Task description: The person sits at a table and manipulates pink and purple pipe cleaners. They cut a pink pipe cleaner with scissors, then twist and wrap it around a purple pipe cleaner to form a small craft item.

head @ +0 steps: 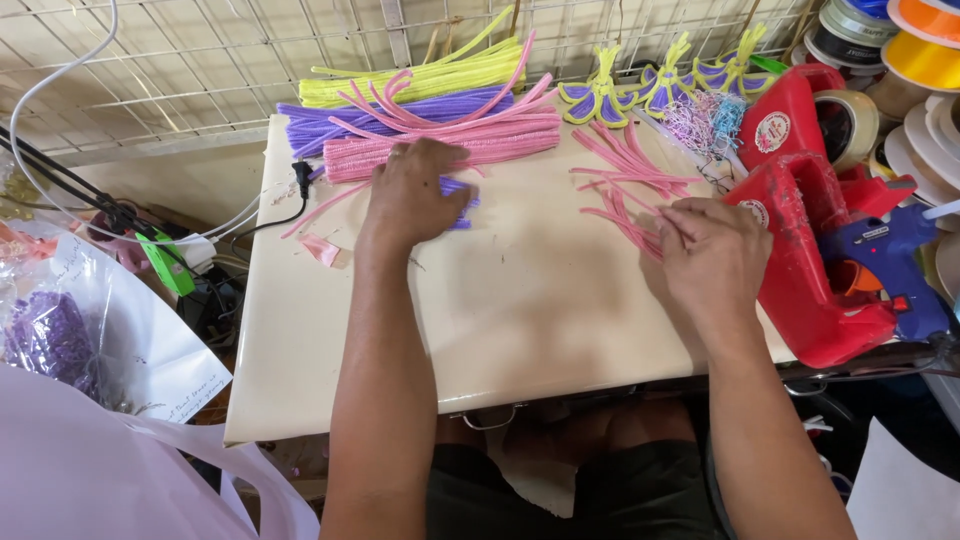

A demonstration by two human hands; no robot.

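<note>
My left hand (412,193) rests palm down on a small bunch of purple pipe cleaner pieces (458,197) on the cream table (520,310), just below a long pink pipe cleaner bundle (450,150). My right hand (712,255) lies over a scatter of short pink pipe cleaner pieces (625,175), fingers pinching some of them at its left side. Behind the pink bundle lie a purple bundle (330,125) and a yellow bundle (420,82).
Purple and yellow pipe cleaner flowers (640,90) sit at the back. Red tape dispensers (810,260), a blue glue gun (890,255) and ribbon spools (920,50) crowd the right edge. Cables and a plastic bag with purple bits (50,340) lie left. A wire grid stands behind.
</note>
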